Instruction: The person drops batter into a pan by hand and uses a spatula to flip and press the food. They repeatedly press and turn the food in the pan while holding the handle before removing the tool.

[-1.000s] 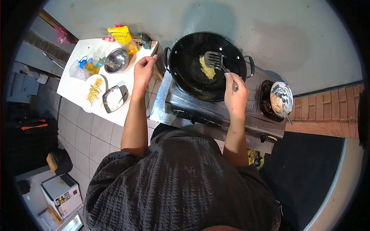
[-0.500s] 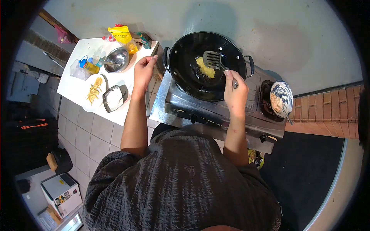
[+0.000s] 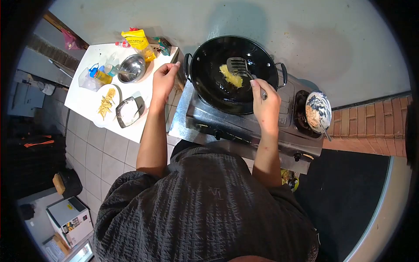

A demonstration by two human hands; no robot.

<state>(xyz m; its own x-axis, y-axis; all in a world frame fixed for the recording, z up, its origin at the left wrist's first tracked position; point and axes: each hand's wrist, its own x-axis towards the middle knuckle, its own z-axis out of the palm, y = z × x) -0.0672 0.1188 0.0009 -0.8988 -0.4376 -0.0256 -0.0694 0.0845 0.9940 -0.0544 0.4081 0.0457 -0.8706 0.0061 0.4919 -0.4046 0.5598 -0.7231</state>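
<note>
Head view: black wok (image 3: 218, 94) sits on the steel stove (image 3: 244, 126), yellow egg mass (image 3: 231, 76) at its centre, mid-fry by my reading. Right hand (image 3: 265, 105) clenches the slotted spatula (image 3: 239, 66), blade just beside the egg; left hand (image 3: 163, 83), loosely curled and empty, rests on the white bench (image 3: 94, 102). Next move likely needs the blade slid under the egg to turn it.

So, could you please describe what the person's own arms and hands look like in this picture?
Both forearms are bare, and so are the left hand and right hand: no gloves, and no watch, ring or bracelet that I can make out. The dark grey top has a woven, textured pattern and a small mark at the back; its loose sleeves end around the elbows.
</note>
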